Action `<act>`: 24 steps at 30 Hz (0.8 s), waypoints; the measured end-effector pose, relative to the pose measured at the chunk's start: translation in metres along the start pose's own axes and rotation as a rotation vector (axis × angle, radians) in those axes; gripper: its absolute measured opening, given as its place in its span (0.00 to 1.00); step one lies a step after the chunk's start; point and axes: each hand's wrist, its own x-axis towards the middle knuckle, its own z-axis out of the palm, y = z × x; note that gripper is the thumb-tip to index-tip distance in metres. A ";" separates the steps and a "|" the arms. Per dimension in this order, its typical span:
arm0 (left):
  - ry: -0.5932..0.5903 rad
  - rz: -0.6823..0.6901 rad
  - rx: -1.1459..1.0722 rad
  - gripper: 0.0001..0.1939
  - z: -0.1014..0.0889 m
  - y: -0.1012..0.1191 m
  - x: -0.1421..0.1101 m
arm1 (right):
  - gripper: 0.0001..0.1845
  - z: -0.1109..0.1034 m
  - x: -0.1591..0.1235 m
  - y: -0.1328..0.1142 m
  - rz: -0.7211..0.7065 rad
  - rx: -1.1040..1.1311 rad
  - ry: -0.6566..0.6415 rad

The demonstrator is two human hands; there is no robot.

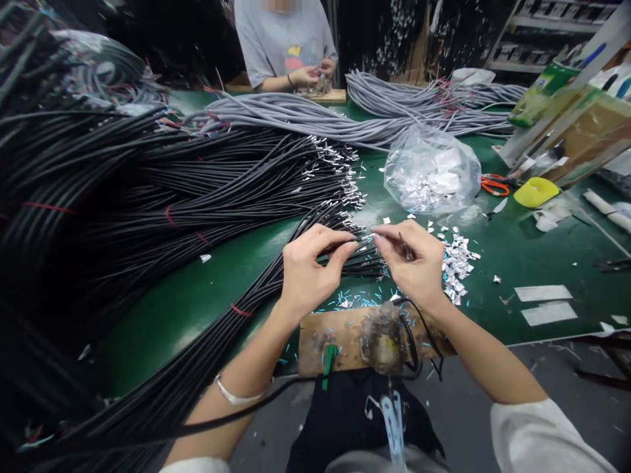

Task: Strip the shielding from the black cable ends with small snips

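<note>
Head view shows your left hand (310,263) and right hand (417,259) pinching a cable end (365,238) between closed fingers (342,251), apparently working its tip, the next move calling for steadiness.

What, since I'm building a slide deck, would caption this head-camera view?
Left hand and right hand close together at the ends of black cables on a green table, beside silvery scraps.

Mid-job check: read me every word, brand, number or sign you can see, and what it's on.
No text is readable for certain.
Green can: pale marking, too blurred to read.
Grey shirt across the table: coloured print, no legible words.
Shelves: pale patches, too small to read.
</note>
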 end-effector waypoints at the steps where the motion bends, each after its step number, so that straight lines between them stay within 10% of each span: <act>1: 0.008 0.000 0.007 0.05 0.000 0.000 -0.001 | 0.07 0.001 -0.002 0.001 -0.027 -0.010 -0.003; 24: -0.123 -0.127 -0.047 0.13 0.002 0.005 -0.004 | 0.10 0.001 -0.008 -0.011 0.045 0.086 -0.001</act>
